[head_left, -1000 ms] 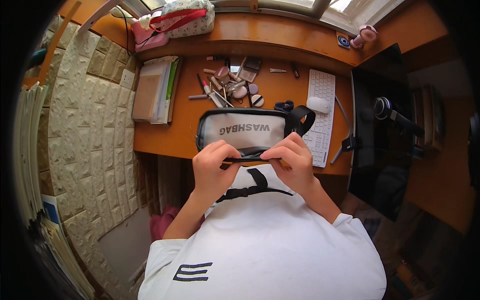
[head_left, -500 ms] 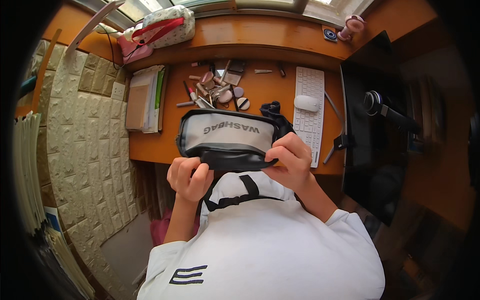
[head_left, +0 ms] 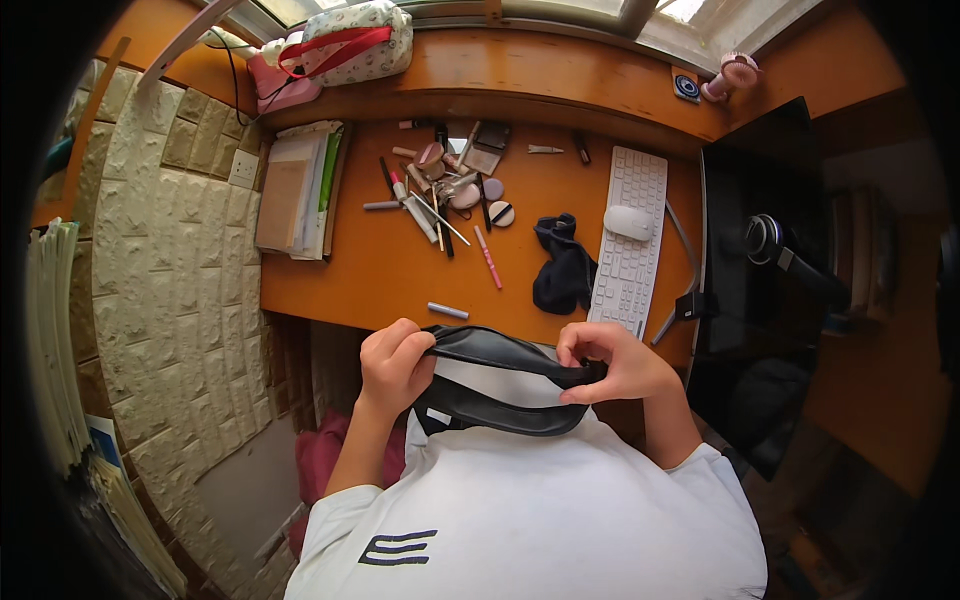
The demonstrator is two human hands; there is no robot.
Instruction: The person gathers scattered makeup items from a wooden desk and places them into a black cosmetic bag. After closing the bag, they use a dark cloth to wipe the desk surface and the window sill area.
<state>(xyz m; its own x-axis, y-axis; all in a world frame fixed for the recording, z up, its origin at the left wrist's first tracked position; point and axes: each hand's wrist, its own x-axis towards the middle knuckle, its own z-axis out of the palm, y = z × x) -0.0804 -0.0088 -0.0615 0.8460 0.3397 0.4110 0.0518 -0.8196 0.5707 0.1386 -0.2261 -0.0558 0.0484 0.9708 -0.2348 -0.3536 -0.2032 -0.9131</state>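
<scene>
Head: two hands (head_left: 397, 368) (head_left: 628, 362) on one bag (head_left: 490, 347), one mouse (head_left: 629, 223) beyond

Smooth black pouch (head_left: 488, 346), glossy wooden surface (head_left: 330, 292), rough wall (head_left: 215, 300).
The black pouch looks like leathery plastic with a soft sheen; the white shirt (head_left: 560, 500) is matt cloth, the dark bundle (head_left: 563, 282) limp matt fabric. Keyboard (head_left: 622, 270) and mouse (head_left: 629, 222) look like smooth plastic; the wall is coarse, textured like split stone; the document stack (head_left: 290, 195) shows matt paper.
</scene>
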